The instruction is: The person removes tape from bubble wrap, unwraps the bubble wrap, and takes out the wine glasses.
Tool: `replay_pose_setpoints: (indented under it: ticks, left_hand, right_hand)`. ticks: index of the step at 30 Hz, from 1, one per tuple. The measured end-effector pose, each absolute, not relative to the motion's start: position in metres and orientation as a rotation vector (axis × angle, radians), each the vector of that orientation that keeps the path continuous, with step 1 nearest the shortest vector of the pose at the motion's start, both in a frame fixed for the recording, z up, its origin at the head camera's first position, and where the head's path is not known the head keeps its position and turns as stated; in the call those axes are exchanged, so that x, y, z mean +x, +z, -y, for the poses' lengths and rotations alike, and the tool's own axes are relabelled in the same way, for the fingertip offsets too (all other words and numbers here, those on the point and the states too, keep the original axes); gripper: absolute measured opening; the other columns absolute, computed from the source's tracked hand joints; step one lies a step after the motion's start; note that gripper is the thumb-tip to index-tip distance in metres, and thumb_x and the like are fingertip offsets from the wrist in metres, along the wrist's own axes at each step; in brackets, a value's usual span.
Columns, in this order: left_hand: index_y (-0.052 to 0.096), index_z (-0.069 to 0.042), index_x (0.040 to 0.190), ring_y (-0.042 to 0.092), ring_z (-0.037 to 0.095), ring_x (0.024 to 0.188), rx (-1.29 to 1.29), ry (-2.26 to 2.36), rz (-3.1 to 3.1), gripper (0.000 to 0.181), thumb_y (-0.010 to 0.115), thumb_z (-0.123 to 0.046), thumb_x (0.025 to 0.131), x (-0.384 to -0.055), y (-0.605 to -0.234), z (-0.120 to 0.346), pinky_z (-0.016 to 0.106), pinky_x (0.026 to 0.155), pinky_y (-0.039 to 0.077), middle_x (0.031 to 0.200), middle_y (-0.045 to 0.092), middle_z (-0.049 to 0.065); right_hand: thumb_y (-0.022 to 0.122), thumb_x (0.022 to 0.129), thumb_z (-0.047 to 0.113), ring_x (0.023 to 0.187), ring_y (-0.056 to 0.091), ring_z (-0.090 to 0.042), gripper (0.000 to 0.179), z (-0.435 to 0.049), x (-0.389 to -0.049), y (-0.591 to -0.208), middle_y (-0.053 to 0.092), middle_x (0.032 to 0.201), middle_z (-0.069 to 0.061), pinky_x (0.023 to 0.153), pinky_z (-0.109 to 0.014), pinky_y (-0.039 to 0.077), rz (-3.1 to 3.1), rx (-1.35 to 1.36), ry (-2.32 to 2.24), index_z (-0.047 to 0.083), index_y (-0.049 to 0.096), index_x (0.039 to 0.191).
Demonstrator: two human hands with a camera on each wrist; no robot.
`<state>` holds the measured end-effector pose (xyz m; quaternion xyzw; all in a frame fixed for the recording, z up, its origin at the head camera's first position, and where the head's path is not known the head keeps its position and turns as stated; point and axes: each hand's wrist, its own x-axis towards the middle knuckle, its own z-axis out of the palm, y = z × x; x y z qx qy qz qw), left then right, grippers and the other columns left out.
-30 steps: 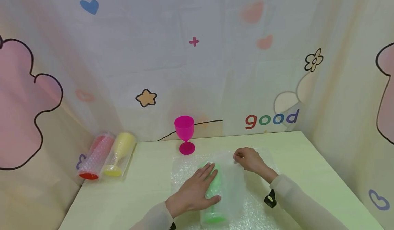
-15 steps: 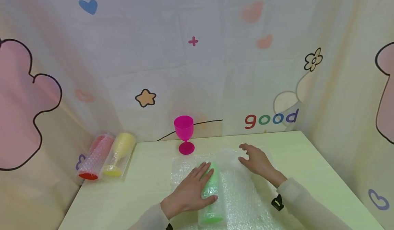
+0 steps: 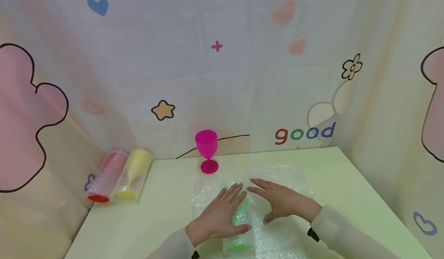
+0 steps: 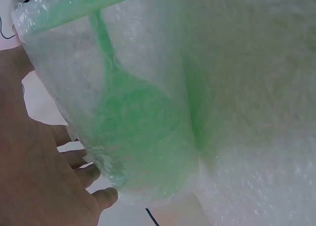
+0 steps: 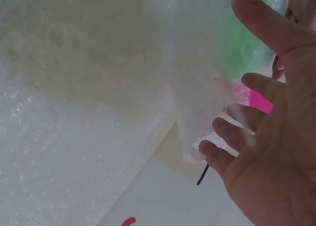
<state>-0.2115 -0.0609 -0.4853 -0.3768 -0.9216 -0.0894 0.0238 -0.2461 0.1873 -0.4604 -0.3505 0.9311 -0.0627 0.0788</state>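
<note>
A green plastic goblet lies on its side under layers of bubble wrap, its foot toward the person. My left hand rests over the wrapped goblet with fingers spread, thumb stretched across the stem. In the left wrist view, the goblet's bowl shows through the film beside those fingers. My right hand is over the wrap just right of the goblet, fingers extended toward it and holding nothing. A loose flap of wrap stands beside its fingers in the right wrist view.
A magenta goblet stands upright at the back of the table. At the left edge lie a red goblet and a yellow goblet, both in bubble wrap. A printed curtain closes off the back and sides.
My right hand has let go of the wrap's edge, drawn back a little, then come left toward the green goblet with straightened fingers. My left hand has stayed on the goblet.
</note>
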Motion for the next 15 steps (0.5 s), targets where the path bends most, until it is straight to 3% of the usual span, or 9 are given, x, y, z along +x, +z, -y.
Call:
replay_pose_setpoints:
  ticks: [5,15]
  left_hand:
    - [0.026,-0.015,0.157,0.012,0.022,0.155,-1.166,-0.295,2.869,0.091,0.038,-0.075,0.089,-0.211,-0.49,0.065,0.046,0.124,0.019,0.167,0.013,0.004]
    - [0.023,-0.015,0.157,0.01,0.021,0.155,-1.125,-0.333,2.879,0.093,0.035,-0.077,0.089,-0.209,-0.491,0.086,0.043,0.124,0.022,0.167,0.011,0.004]
  right_hand:
    - [0.089,0.058,0.051,0.152,0.02,-0.034,0.12,-0.186,-0.25,-0.472,0.01,0.167,-0.007,0.11,-0.055,0.041,-2.712,-0.927,-0.234,0.024,0.025,0.156]
    - [0.088,0.058,0.054,0.15,0.019,-0.044,0.122,-0.189,-0.25,-0.484,0.002,0.168,-0.009,0.107,-0.061,0.042,-2.682,-0.756,-0.289,0.026,0.022,0.157]
